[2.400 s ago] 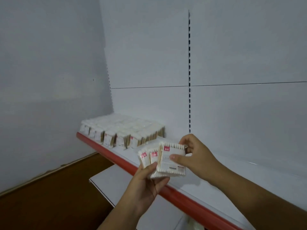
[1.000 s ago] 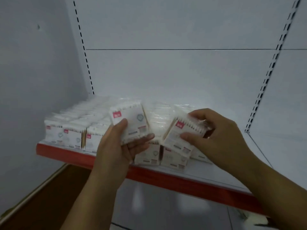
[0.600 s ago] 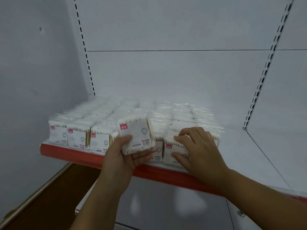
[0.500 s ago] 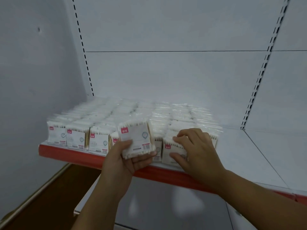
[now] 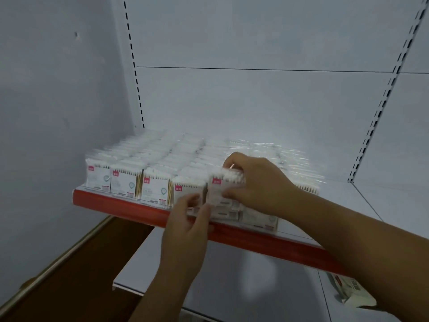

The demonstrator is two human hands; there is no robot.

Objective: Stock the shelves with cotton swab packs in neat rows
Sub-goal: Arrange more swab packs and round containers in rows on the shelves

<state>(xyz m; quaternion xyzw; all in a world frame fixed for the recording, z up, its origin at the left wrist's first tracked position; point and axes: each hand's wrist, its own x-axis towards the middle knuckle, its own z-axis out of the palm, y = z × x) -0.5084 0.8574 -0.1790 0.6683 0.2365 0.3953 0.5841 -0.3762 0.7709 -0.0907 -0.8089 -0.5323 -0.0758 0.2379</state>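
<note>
At front edge of white metal shelf with red price strip (image 5: 130,209), near middle of front row: small square clear-film cotton swab pack with red corner label (image 5: 219,190), upright, raised partly above front row, not yet seated.

Right hand (image 5: 262,184) clamped on it, fingers (image 5: 232,159) over top edge, thumb on printed face.

Left hand (image 5: 185,231) low at shelf lip, fingers (image 5: 193,201) against neighbouring front pack. Blurred; cannot tell whether gripping or merely steadying.

Risk: slick film plus tight gap, hence possible wedging at a tilt or slipping from pinch. Risk also of tipping front packs over lip if forced down.

Stocked rows of matching packs (image 5: 162,163): upright, white tips uppermost, wooden stems showing at sides, glossy wrap.
</note>
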